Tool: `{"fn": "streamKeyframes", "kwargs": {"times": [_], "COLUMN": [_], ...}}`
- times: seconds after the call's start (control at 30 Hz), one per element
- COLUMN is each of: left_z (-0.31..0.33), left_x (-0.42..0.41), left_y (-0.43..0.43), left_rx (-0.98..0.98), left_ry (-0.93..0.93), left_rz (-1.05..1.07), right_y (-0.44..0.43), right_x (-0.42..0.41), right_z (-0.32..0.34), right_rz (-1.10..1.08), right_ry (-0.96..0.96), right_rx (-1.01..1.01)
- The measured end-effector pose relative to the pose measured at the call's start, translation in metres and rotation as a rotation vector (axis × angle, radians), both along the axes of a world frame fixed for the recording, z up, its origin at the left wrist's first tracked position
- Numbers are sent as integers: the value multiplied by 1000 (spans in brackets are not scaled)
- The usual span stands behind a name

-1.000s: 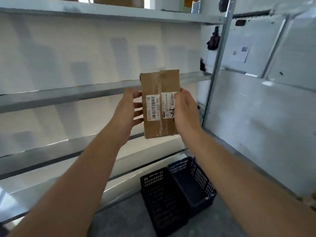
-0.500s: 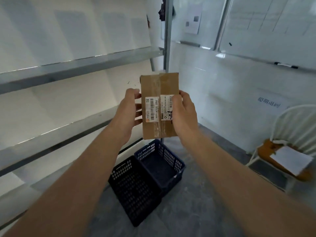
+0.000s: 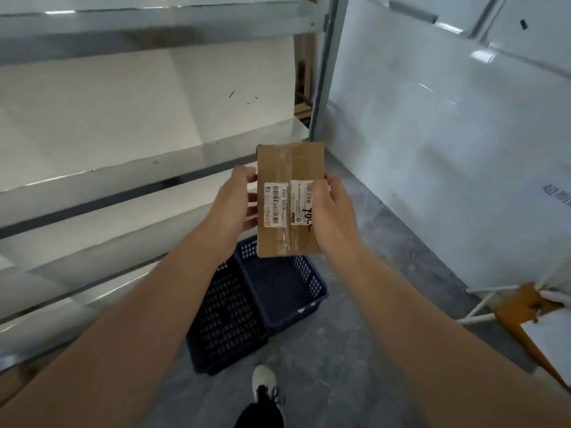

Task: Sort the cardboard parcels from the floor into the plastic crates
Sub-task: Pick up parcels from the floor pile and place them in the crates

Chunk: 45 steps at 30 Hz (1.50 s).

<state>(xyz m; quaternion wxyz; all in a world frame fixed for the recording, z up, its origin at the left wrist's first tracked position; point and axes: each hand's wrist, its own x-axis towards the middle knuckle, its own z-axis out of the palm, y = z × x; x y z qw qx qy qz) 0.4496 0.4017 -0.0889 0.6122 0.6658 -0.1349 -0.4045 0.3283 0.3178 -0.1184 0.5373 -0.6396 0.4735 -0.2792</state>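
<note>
The fingers of the left hand lie close together, curled against the left edge of one cardboard parcel, with the thumb up near its upper left corner. The right hand grips the opposite edge: its thumb presses flat on the front face, while its other fingers go behind the box and cannot be seen. Both hands hold the parcel upright in the air at arm's length, the face turned toward the camera.

That face carries two white labels side by side, the left label printed with barcodes, the right label partly under the thumb and marked with black handwriting. One strip of clear tape runs down the middle.

Below the parcel two plastic crates stand on the grey floor, touching along their long sides: a black crate on the left and a blue crate on the right. The parcel's lower edge overlaps the far end of the blue one in this view.

One white shoe shows at the bottom. Metal shelving fills the left; a white chair with an orange cushion and one sheet of paper sits at the right edge
</note>
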Motion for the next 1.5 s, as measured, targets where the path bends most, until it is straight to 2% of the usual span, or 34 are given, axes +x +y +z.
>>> {"fn": "streamKeyframes", "kwargs": {"times": [0.17,0.5,0.6,0.8,0.93,1.07,1.27,1.5], "left_z": [-51,-101,-129,-207,-270,-349,-504,-672], "left_x": [43,103,112,123,130,142,164,173], "left_y": [-76,-184,-212,-247,-266,-274,-280,-278], "left_rx": [48,166,209,272,325,340,376,408], "left_ry": [33,12,-35,16,127,187,259,220], "left_rz": [46,146,229,363,506,564,577,560], "right_y": [-77,-196,-232,-276,-288,-298,-299,-277], "right_x": [57,137,153,180,195,212,235,248], "right_z": [-48,-101,-139,-222,-278,-351,-496,-670], "right_rz": [-8,33,107,243,309,310,280,190], "right_ry": [62,156,201,225,269,303,302,333], "right_rx": [58,158,153,278,321,369,373,424]}}
